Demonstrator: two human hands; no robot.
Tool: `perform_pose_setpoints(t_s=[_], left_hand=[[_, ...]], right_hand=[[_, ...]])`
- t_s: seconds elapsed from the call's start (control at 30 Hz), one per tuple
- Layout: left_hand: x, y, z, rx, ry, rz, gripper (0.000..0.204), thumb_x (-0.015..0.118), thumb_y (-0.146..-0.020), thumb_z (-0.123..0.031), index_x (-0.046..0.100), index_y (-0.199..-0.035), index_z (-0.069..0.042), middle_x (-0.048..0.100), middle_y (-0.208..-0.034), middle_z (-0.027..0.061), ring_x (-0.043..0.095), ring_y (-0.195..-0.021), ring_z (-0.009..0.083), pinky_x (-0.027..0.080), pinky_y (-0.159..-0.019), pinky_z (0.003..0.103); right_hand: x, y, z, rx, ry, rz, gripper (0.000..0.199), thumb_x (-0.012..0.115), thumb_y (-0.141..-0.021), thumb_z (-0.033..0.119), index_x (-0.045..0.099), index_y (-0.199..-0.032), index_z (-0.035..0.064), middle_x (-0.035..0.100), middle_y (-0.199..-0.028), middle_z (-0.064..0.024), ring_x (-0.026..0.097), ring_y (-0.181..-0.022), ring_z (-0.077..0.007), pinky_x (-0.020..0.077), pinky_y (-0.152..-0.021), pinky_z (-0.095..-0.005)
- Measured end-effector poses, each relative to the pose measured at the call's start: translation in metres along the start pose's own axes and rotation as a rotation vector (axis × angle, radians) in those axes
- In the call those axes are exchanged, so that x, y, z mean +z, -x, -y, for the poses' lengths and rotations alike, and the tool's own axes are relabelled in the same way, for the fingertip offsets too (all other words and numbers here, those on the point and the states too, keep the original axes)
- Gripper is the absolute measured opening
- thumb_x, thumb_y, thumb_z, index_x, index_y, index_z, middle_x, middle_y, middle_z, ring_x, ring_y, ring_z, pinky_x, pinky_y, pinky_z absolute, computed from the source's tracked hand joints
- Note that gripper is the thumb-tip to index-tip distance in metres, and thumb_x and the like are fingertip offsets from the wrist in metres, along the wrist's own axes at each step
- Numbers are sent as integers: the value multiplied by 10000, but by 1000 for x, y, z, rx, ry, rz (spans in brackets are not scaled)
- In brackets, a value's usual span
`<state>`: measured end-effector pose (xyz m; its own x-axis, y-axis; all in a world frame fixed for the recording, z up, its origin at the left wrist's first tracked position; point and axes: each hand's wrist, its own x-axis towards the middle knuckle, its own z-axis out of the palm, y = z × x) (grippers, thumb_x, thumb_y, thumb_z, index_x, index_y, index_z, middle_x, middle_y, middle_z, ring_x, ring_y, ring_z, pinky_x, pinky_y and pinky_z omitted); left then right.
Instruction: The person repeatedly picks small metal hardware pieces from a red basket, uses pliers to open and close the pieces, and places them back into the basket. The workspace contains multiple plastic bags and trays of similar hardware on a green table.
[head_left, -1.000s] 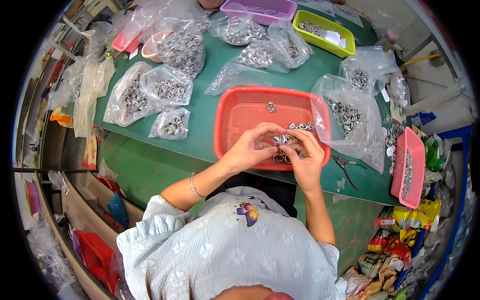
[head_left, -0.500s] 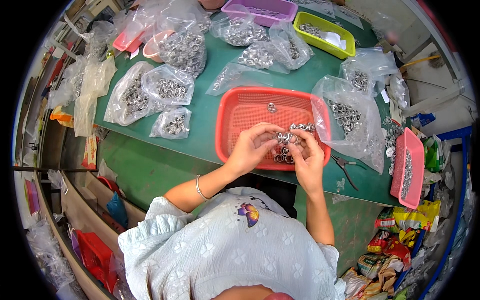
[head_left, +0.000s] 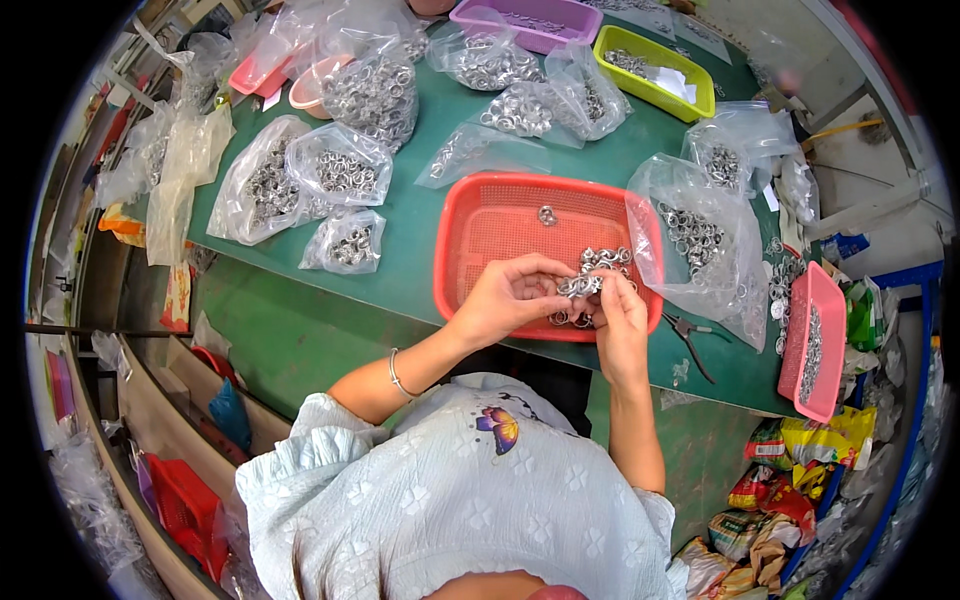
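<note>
Overlapping the red basket [head_left: 490,215] lies a clear bag [head_left: 698,245] (ring-filled); pliers [head_left: 686,330] nearby.

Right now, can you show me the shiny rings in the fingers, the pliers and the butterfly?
Held metal rings [head_left: 580,287]: head view, middle of the silvery cluster.
Pliers [head_left: 684,329]: head view, around the pivot.
Butterfly picture [head_left: 499,429]: head view, middle of its colourful wings.

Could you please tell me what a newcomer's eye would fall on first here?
Probably the red basket at the near edge of the green table, where the left hand and right hand hold silvery rings. Clear bags of metal pieces crowd the table around it, and a lime-green basket stands out toward the far side.
</note>
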<state>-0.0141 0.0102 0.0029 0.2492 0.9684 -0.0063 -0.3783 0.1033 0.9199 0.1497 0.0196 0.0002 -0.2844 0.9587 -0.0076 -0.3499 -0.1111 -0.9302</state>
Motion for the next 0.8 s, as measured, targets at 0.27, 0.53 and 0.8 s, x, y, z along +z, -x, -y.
perform_pose_setpoints(t_s=[0.27,0.53,0.8], left_hand=[[-1,1,2,35,-46,-133,196,576,-835,-2,570,-1019,66,623,-872,78,589,-762,105,498,-708,236],[-2,0,1,82,20,-70,207,583,-815,24,560,-1018,55,626,-880,90,604,-813,123,503,-728,243],[7,5,-1,397,-549,-288,227,593,-751,72,582,-968,8,613,-911,90,609,-814,144,497,-723,268]], right_hand=[[-6,-2,-11,133,-232,25,193,409,-950,210,498,-912,43,592,-878,-69,569,-754,-132,454,-644,-261],[9,0,7,12,86,48,127,465,-914,109,482,-1006,23,589,-935,-95,584,-814,-154,474,-670,-263],[3,2,-3,106,-171,28,132,439,-913,68,468,-1028,10,588,-939,-113,590,-777,-171,499,-656,-284]])
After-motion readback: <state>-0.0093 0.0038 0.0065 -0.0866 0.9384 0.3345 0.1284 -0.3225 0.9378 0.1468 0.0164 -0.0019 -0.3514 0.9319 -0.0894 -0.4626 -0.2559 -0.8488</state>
